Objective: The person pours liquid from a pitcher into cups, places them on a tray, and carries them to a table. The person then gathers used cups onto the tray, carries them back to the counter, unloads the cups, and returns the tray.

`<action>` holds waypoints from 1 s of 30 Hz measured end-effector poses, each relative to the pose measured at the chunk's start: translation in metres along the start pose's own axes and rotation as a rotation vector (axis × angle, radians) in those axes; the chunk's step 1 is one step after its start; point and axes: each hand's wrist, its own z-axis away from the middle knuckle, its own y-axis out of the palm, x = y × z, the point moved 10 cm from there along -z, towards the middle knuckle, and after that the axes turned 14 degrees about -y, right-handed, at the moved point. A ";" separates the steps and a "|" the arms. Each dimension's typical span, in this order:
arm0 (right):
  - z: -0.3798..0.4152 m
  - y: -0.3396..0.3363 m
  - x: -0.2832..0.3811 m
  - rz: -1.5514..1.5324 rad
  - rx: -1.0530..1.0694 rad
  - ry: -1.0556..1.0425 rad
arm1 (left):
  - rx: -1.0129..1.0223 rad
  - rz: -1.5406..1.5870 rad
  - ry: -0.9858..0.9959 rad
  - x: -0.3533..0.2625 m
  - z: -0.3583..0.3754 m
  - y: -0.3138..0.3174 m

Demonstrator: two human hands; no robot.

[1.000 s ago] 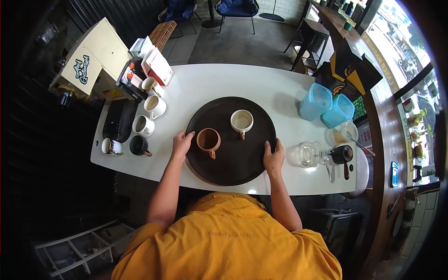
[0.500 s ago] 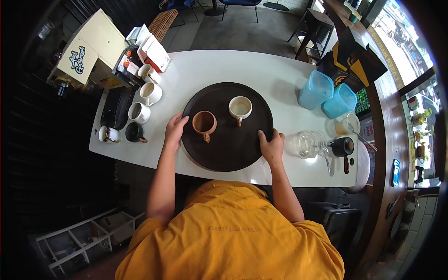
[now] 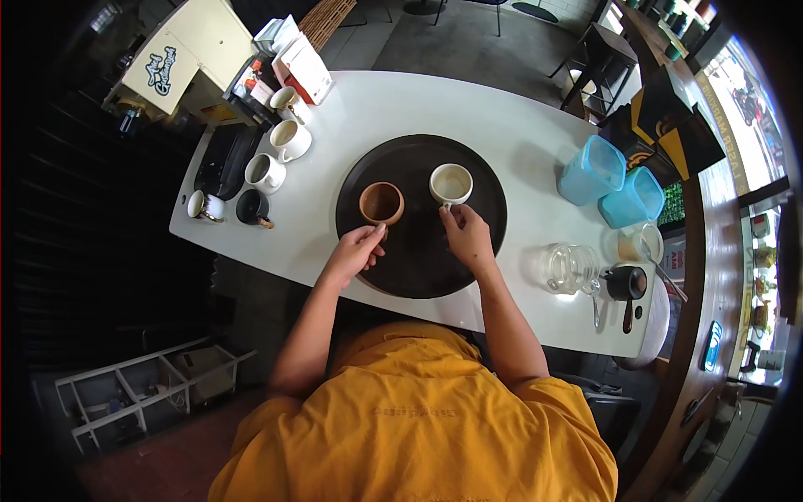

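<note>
A round dark tray (image 3: 418, 259) lies on the white table (image 3: 519, 284) with two cups on it. The brown cup (image 3: 381, 202) stands on the left part of the tray, and my left hand (image 3: 357, 253) is closed with its fingers pinched on that cup's handle. To its right stands the cream cup (image 3: 451, 184), whose handle points toward me. The thumb and forefinger of my right hand (image 3: 468, 238) pinch that handle and hide most of it. Both cups are upright.
Several cups, among them a white mug (image 3: 265, 172) and a black cup (image 3: 253, 207), stand at the left. At the right are blue containers (image 3: 592, 171), a glass jar (image 3: 570, 268) and a black pot (image 3: 626, 284). A cream machine (image 3: 188, 58) is back left.
Both hands have left the tray's rim and moved inward to the cup handles, closing on them. The view has shifted a little, and the cups keep their places on the tray.
</note>
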 end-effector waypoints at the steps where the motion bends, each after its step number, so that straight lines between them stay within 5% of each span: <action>1: 0.000 0.002 0.006 -0.004 0.015 0.001 | -0.010 0.007 -0.010 0.002 0.000 0.001; 3: 0.007 0.017 0.001 -0.201 0.104 0.213 | 0.036 0.122 -0.050 0.008 -0.003 0.003; 9: 0.005 0.038 -0.019 -0.596 0.023 0.378 | 0.083 0.204 -0.011 0.016 -0.015 0.004; 19: -0.031 0.037 0.034 -0.518 0.026 0.201 | 0.170 0.381 0.092 0.029 0.021 -0.051; 30: -0.146 0.182 0.081 -0.491 0.274 0.108 | -0.031 0.328 0.177 0.076 0.074 -0.185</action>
